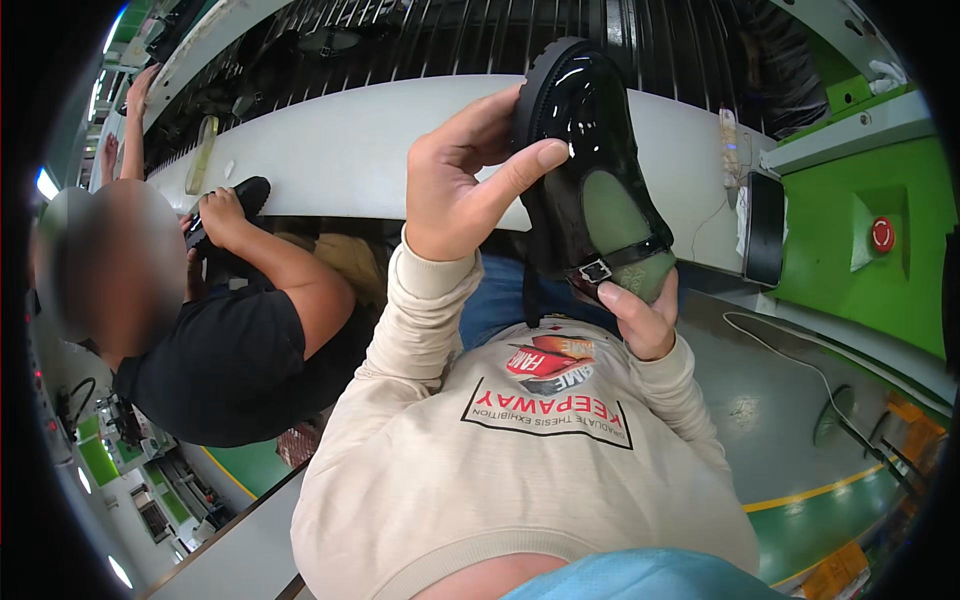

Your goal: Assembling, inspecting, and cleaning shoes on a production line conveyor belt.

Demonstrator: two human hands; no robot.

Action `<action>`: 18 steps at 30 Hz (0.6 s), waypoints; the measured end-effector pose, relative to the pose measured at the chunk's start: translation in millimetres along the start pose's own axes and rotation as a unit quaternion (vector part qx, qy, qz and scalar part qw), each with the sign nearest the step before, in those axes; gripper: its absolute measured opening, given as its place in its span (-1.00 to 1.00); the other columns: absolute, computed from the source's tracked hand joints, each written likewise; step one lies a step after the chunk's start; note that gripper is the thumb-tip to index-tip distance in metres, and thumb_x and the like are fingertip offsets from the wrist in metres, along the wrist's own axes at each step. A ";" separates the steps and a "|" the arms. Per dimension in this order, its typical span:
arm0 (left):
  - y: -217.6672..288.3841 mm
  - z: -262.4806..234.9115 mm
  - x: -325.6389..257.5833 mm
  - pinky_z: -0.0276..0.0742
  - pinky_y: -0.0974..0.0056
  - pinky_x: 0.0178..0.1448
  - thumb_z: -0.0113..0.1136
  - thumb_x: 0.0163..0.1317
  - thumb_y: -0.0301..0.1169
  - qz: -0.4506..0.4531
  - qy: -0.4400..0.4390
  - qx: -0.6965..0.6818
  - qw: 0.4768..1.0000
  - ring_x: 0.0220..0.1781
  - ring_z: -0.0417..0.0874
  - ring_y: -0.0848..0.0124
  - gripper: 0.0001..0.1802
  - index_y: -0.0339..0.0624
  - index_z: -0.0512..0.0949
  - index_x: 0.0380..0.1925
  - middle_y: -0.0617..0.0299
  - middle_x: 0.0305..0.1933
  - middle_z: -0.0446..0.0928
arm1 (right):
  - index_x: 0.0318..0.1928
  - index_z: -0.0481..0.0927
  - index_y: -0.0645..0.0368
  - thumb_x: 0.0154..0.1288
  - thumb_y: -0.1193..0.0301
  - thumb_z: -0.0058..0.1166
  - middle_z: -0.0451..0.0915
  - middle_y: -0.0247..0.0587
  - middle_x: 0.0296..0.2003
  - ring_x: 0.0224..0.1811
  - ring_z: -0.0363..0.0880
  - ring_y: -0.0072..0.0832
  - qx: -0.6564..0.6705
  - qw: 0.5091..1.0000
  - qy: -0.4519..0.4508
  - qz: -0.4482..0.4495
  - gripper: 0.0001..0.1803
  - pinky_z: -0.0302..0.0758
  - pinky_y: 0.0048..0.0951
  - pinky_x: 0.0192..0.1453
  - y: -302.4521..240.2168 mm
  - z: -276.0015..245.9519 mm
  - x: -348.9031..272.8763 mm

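Co-worker at far left handles a black shoe; then the left hand, fingers grasping the side of a glossy black buckled Mary Jane above the white worktop's near edge; the right hand's fingers clasp its heel.

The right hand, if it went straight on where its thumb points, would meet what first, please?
Probably the silver buckle on the strap of the black patent Mary Jane shoe, just beyond the thumb tip of the right hand, though depth there is unclear.
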State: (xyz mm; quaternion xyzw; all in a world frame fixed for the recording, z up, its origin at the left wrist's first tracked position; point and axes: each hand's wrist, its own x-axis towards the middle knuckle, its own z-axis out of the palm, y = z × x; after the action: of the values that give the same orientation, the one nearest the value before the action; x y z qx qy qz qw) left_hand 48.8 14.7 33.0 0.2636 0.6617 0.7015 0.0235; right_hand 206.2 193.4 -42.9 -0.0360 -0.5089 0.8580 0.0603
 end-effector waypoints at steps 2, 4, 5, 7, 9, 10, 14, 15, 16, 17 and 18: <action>-0.5 -6.0 2.6 0.79 0.22 0.28 0.56 0.37 -0.56 -0.010 -0.014 -0.017 1.000 0.12 0.84 0.32 -0.42 -0.54 0.61 0.33 -0.08 0.11 0.81 | 0.44 0.50 0.41 0.29 0.45 0.29 0.70 -0.03 0.25 0.26 0.67 -0.34 0.007 1.000 -0.006 0.015 -0.29 0.51 -0.32 0.44 0.9 -1.8 0.2; 1.3 -12.0 5.1 0.80 0.22 0.27 0.55 0.37 -0.57 -0.021 -0.028 -0.035 0.999 0.11 0.84 0.32 -0.43 -0.56 0.60 0.33 -0.09 0.11 0.81 | 0.44 0.50 0.41 0.28 0.44 0.29 0.70 -0.03 0.26 0.26 0.67 -0.34 -0.003 1.000 -0.012 0.017 -0.29 0.51 -0.32 0.44 0.9 -5.1 0.5; 3.1 -15.2 6.2 0.80 0.22 0.26 0.54 0.38 -0.59 -0.032 -0.039 -0.043 0.998 0.11 0.84 0.31 -0.45 -0.57 0.60 0.32 -0.10 0.11 0.81 | 0.44 0.50 0.41 0.27 0.42 0.30 0.70 -0.02 0.26 0.27 0.68 -0.34 -0.016 1.000 -0.018 0.019 -0.28 0.51 -0.32 0.45 1.0 -5.9 0.6; 3.4 -21.4 5.8 0.81 0.22 0.24 0.52 0.39 -0.60 -0.041 -0.050 -0.055 0.996 0.11 0.84 0.31 -0.46 -0.58 0.60 0.31 -0.11 0.11 0.81 | 0.44 0.50 0.41 0.27 0.41 0.30 0.70 -0.02 0.26 0.27 0.67 -0.34 -0.009 0.999 -0.021 0.025 -0.27 0.50 -0.32 0.46 -0.4 -5.0 0.6; 4.0 -25.5 7.1 0.81 0.23 0.22 0.49 0.41 -0.61 -0.047 -0.059 -0.069 0.995 0.10 0.84 0.30 -0.48 -0.59 0.58 0.31 -0.11 0.11 0.81 | 0.44 0.50 0.41 0.26 0.40 0.30 0.70 -0.03 0.27 0.28 0.67 -0.35 -0.001 0.999 -0.025 0.030 -0.26 0.49 -0.33 0.47 -2.8 -5.6 1.7; 3.2 -26.9 8.4 0.81 0.23 0.22 0.49 0.41 -0.61 -0.047 -0.060 -0.067 0.995 0.10 0.84 0.30 -0.48 -0.59 0.58 0.31 -0.11 0.11 0.81 | 0.45 0.50 0.41 0.26 0.40 0.30 0.70 -0.03 0.27 0.28 0.66 -0.35 0.016 0.998 -0.038 0.050 -0.26 0.49 -0.34 0.47 -4.5 -7.5 2.7; -4.5 -21.9 8.4 0.79 0.25 0.24 0.52 0.39 -0.57 -0.064 -0.046 -0.062 0.995 0.11 0.84 0.32 -0.44 -0.59 0.57 0.32 -0.08 0.12 0.80 | 0.46 0.50 0.42 0.29 0.41 0.29 0.69 -0.05 0.29 0.33 0.64 -0.37 0.059 0.992 -0.045 0.100 -0.26 0.47 -0.36 0.48 -2.6 -12.3 4.5; -5.3 -15.0 8.2 0.78 0.25 0.25 0.55 0.37 -0.56 -0.072 -0.026 -0.073 0.994 0.11 0.84 0.33 -0.41 -0.58 0.56 0.33 -0.06 0.13 0.80 | 0.46 0.50 0.42 0.29 0.41 0.29 0.69 -0.05 0.29 0.33 0.64 -0.37 0.060 0.992 -0.043 0.098 -0.26 0.47 -0.36 0.48 -2.5 -10.9 5.3; -3.1 -8.3 5.8 0.78 0.25 0.25 0.55 0.37 -0.56 -0.072 -0.028 -0.073 0.994 0.11 0.84 0.33 -0.41 -0.58 0.56 0.33 -0.06 0.13 0.80 | 0.50 0.46 0.43 0.30 0.43 0.28 0.67 -0.03 0.31 0.35 0.63 -0.35 0.006 0.997 -0.033 0.064 -0.24 0.47 -0.34 0.50 -2.9 -8.3 6.4; 1.9 -0.5 2.0 0.78 0.26 0.26 0.56 0.37 -0.55 -0.041 -0.027 -0.023 0.998 0.11 0.83 0.34 -0.39 -0.57 0.56 0.34 -0.05 0.14 0.80 | 0.53 0.42 0.44 0.32 0.46 0.27 0.65 -0.01 0.33 0.37 0.62 -0.33 -0.049 0.998 -0.021 0.029 -0.22 0.47 -0.33 0.51 -3.1 -5.9 7.2; 4.6 6.1 -0.7 0.77 0.26 0.27 0.58 0.36 -0.53 -0.011 -0.025 0.027 0.999 0.12 0.83 0.35 -0.38 -0.56 0.56 0.35 -0.05 0.15 0.80 | 0.53 0.42 0.44 0.32 0.46 0.27 0.65 -0.01 0.33 0.37 0.62 -0.33 -0.048 0.998 -0.022 0.029 -0.22 0.47 -0.33 0.51 -2.9 -3.2 7.2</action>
State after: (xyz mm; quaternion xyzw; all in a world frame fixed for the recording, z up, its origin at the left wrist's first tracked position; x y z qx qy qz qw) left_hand 53.3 19.4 37.0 0.2744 0.6825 0.6762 0.0407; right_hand 199.7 198.5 -41.8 -0.0344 -0.5495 0.8345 0.0223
